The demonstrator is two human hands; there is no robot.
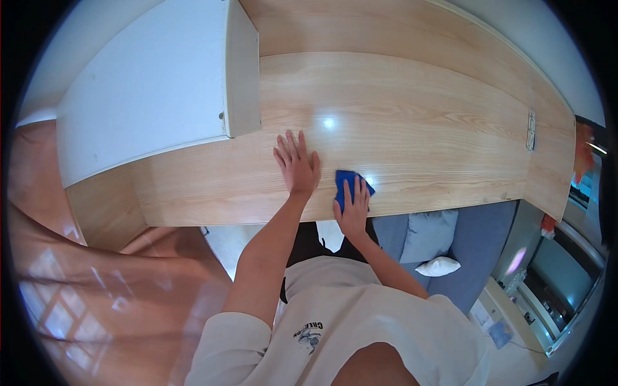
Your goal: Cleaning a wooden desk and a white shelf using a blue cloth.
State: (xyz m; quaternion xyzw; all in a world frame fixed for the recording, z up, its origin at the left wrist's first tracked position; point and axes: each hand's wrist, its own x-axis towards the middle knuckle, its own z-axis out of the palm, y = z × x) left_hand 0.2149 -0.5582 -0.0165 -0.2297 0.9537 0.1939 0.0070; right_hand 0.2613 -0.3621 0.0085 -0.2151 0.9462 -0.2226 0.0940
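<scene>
A wide wooden desk or shelf board (pixel 410 130) with light grain stretches before me. My left hand (pixel 298 166) rests palm down on it with the fingers spread, near the lower corner of a white cabinet. Closer to the front edge, my right hand (pixel 354 207) presses a folded blue cloth (pixel 344 183) against the board. Its fingers lie over the top of the cloth, and part of the cloth is hidden beneath them. Nothing is held in my left hand.
The white cabinet (pixel 149 82) juts out above the board's left side. A metal drawer slide (pixel 531 130) is fixed at the right end panel. Below the front edge are a blue-grey sofa (pixel 483 246) with cushions (pixel 429 239) and, leftward, an orange-brown curtain (pixel 130 289).
</scene>
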